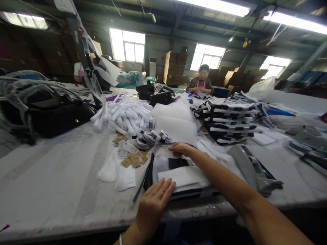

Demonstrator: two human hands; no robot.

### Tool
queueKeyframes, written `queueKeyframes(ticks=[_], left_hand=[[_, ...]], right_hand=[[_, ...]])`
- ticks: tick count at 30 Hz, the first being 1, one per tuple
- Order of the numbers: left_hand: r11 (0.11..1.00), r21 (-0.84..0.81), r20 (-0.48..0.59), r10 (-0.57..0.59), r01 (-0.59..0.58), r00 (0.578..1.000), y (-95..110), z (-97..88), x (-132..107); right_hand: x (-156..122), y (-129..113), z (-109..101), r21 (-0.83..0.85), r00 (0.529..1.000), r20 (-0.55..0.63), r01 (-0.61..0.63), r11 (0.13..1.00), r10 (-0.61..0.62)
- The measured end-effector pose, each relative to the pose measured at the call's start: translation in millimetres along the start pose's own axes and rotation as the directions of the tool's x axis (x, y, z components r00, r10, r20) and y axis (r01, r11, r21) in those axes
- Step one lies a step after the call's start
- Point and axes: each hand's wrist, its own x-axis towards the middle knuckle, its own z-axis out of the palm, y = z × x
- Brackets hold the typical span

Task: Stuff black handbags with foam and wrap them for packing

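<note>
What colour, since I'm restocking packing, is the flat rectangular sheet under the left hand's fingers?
White; that sheet shows best in the head view.

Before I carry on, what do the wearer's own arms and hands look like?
The left hand and right hand are ungloved, and no sleeves show. A narrow, pale bracelet circles the left wrist.
</note>
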Motion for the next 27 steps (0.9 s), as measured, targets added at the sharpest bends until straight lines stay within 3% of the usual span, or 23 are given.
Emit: queueKeyframes(ticks=[6,12,19,24,27], left_hand=[[1.000,0.003,0.018,0.013,-0.013,1.000,0,0.0,-1],[0.999,0.016,0.094,0.029,-0.031,0.995,0,-1.9,-3],[0.999,-0.006,0.149,0.040,-0.040,0.988,-2,-4.8,-3],[0.999,-0.035,0.095,0.039,-0.035,0.995,-4,-4.2,-2],[0.998,-0.058,0.084,0.030,-0.025,0.996,-3,-3.5,-4]], right_hand=[[-30,-5,-17,0.353,0.964,-0.059,0.261,0.898,-0.258],[-81,-11,-14,0.447,0.891,-0.154,0.449,0.774,-0.427],[-152,29,16,-0.031,0.657,-0.254,0.728,0.685,-0.709],[-172,61,40,-0.251,0.503,-0.153,0.813,0.526,-0.851],[-176,73,48,-0.343,0.434,-0.101,0.830,0.441,-0.895]])
